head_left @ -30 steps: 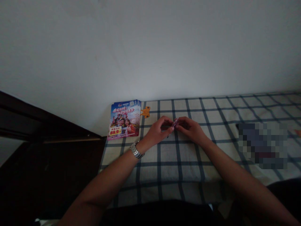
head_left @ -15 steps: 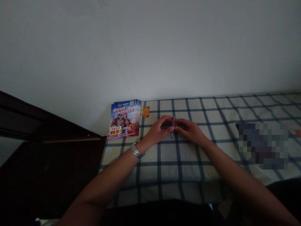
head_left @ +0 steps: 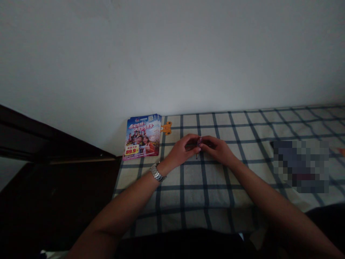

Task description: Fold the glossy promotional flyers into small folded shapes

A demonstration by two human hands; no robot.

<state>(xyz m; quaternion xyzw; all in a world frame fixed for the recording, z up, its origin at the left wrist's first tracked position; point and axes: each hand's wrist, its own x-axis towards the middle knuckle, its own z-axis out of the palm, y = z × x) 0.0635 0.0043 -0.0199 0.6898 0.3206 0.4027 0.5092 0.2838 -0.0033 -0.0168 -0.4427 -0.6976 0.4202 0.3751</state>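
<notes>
My left hand (head_left: 187,146) and my right hand (head_left: 216,148) meet above the checked sheet, fingertips against fingertips. Both are closed in a pinch on one small, thin, pinkish-purple thing (head_left: 199,141), seen nearly edge-on. The fingers cover much of it, and its kind cannot be made out; a narrow end pokes out below the thumbs. A silver wristwatch (head_left: 157,172) circles my left wrist. Left of the hands, a stack of glossy printed flyers (head_left: 142,138) lies apart from them. An orange bear-shaped figure (head_left: 166,128) shows beside the stack.
The checked sheet (head_left: 191,196) covers the bed-like surface up to a pale wall (head_left: 172,57). A blurred-out dark flat object (head_left: 299,165) lies at the right. Past the left edge is a dark floor area (head_left: 61,201) below a dark panel (head_left: 35,133).
Both hands stay nearly in place, still pinching the small pinkish-purple thing. Less of it shows above and below the fingers now. The flyers have not moved.
</notes>
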